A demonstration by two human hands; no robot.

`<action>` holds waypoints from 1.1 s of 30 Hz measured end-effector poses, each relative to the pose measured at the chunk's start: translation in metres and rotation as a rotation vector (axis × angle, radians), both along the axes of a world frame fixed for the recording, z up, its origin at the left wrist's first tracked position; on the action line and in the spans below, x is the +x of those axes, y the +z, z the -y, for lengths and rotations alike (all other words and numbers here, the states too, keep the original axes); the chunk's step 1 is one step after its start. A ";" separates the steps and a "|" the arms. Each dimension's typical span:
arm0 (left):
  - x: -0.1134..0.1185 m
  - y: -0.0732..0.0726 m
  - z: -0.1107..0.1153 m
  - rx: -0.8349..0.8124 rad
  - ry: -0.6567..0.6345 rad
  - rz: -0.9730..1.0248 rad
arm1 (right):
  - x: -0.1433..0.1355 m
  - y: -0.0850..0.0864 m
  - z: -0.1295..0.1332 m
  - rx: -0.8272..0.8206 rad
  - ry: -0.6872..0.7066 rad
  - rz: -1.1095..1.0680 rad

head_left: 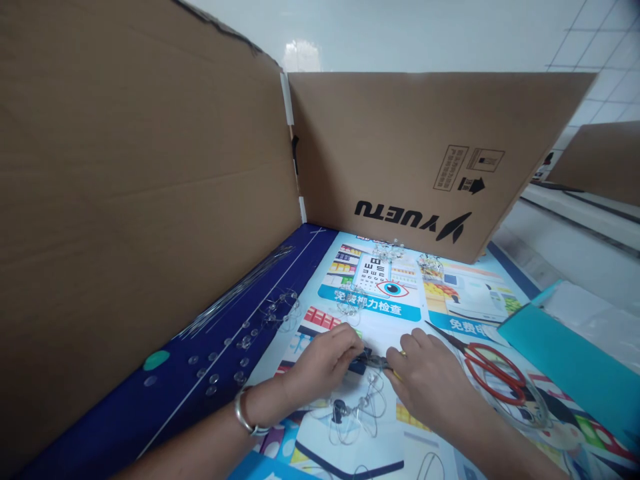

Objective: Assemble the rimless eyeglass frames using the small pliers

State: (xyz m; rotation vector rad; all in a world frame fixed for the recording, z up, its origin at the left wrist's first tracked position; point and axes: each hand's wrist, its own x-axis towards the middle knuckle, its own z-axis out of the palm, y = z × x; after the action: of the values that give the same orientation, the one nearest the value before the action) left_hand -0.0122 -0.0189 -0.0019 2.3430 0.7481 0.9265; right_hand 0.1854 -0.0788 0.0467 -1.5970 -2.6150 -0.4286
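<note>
Near the centre, my right hand [425,370] is closed round the yellow handles of small pliers [374,361], whose dark jaws point left. My left hand [327,357] is closed at the jaw tips, fingers pinched together; whatever it pinches is too small to make out. Just below the two hands lies a looped wire piece with clear beads [357,407]. A similar beaded wire piece [350,298] is on the printed sheet beyond my left hand. Red-handled scissors [495,373] rest to the right of my right hand.
Cardboard panels [410,147] stand at the left and back. Straight wires [235,293], loose clear beads [243,362] and a green disc [157,361] lie at the left. More beaded pieces [389,251] sit by the back panel. A teal folder [575,360] is at the right.
</note>
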 end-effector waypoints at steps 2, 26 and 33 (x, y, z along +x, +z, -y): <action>0.000 -0.002 -0.001 0.011 0.039 0.019 | 0.004 0.003 -0.003 -0.002 -0.010 -0.003; -0.002 -0.004 -0.004 -0.033 0.318 0.021 | -0.015 -0.004 0.012 -0.279 0.255 -0.093; -0.003 -0.002 -0.004 -0.057 0.347 -0.014 | -0.014 -0.018 0.010 -0.282 0.307 -0.043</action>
State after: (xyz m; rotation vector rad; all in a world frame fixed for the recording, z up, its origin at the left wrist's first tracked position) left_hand -0.0150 -0.0147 -0.0037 2.2105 1.1970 1.0156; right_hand 0.1719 -0.0888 0.0288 -1.2079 -2.9216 -0.0084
